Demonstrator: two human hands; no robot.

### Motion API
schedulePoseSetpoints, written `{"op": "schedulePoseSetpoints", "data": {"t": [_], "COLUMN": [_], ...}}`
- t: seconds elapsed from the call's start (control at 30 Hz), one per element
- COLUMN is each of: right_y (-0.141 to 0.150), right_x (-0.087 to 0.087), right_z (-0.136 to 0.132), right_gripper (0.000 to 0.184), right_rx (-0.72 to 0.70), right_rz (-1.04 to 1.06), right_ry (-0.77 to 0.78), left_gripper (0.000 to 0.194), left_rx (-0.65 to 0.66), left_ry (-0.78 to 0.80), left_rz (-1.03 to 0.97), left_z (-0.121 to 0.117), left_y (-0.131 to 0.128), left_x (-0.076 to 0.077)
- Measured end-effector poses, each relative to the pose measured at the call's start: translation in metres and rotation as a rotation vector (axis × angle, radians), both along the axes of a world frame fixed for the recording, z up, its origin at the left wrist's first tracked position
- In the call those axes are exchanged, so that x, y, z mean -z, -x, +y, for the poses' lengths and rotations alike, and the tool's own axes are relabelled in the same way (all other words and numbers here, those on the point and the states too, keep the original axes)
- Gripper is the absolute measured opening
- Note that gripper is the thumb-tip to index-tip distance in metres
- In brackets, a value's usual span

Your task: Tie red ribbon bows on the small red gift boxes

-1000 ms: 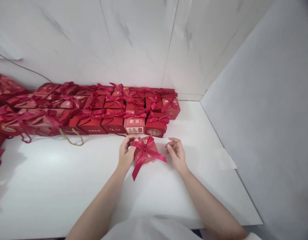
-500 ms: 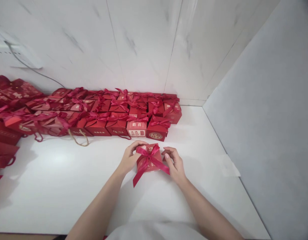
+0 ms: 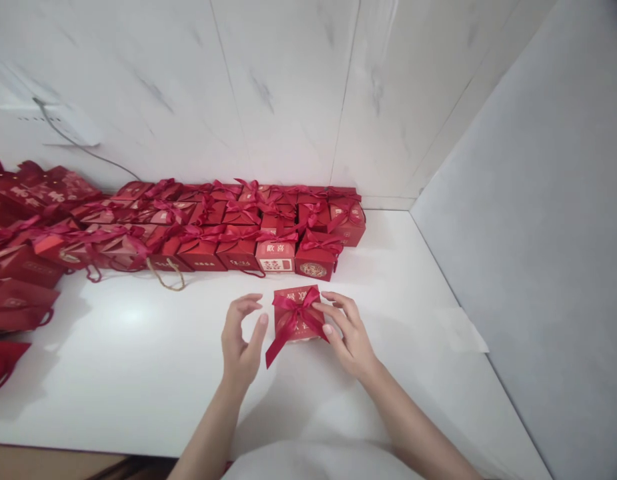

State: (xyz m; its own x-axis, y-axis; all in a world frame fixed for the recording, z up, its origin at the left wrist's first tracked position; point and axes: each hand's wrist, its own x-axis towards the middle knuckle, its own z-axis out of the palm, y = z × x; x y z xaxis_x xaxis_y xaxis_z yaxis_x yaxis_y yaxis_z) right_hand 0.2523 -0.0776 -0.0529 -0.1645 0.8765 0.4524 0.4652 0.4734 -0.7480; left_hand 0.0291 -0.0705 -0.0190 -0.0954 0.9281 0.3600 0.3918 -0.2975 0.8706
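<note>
A small red gift box [image 3: 304,330] with pale printed characters sits on the white tabletop, between my hands. Its dark pink ribbon [image 3: 288,331] is tied in a bow on top, one long tail hanging toward me. To its left, my left hand [image 3: 242,343] is apart from the box, fingers curved and spread, holding nothing. On the other side my right hand [image 3: 351,337] is open, its fingertips at the box's right edge beside a ribbon tail; whether they touch it is hard to tell.
Rows of similar red ribboned boxes [image 3: 198,257] stand along the marbled wall [image 3: 288,87]. More red boxes [image 3: 18,303] fill the left side. A twine loop [image 3: 165,283] lies before the front row. A grey panel [image 3: 538,233] bounds the table's right edge.
My left hand has let go of the box and moved left, its fingers opening. My right hand's fingers have shifted slightly closer to the bow. The view has turned a little leftward.
</note>
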Motion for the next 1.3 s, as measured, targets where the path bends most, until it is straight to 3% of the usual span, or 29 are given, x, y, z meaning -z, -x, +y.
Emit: {"op": "schedulePoseSetpoints", "data": {"t": [0.13, 0.27, 0.5, 0.67, 0.9, 1.07, 1.2, 1.3], "right_y": [0.001, 0.004, 0.017, 0.02, 0.008, 0.001, 0.0, 0.0], "right_x": [0.0, -0.004, -0.008, -0.004, -0.008, -0.023, -0.028, -0.025], "right_z": [-0.001, -0.001, -0.001, 0.001, 0.01, 0.012, 0.008, 0.007], "right_gripper": [0.043, 0.044, 0.048, 0.039, 0.036, 0.044, 0.058, 0.058], "right_rx": [-0.038, -0.055, -0.065, 0.012, 0.039, 0.006, 0.007, 0.026], "right_rz": [-0.067, -0.065, -0.031, 0.016, -0.344, -0.487, -0.449, -0.33], "right_ry": [0.001, 0.015, 0.069, 0.068, -0.186, -0.22, -0.176, -0.119], "left_gripper": [0.024, 0.038, 0.035, 0.037, 0.037, 0.044, 0.041, 0.034], "left_rx": [-0.014, 0.046, 0.121, 0.132, 0.183, 0.259, 0.288, 0.278], "left_ry": [-0.096, -0.091, -0.036, -0.028, 0.011, 0.122, 0.111, 0.121], "left_rz": [0.265, 0.321, 0.186, 0.12, 0.245, 0.283, 0.153, 0.013], "left_z": [-0.024, -0.026, -0.012, -0.012, -0.002, 0.005, 0.013, 0.021], "left_y": [-0.007, -0.009, -0.002, -0.005, -0.001, -0.005, -0.008, -0.009], "left_x": [0.007, 0.011, 0.017, 0.018, 0.014, 0.011, 0.007, 0.006]}}
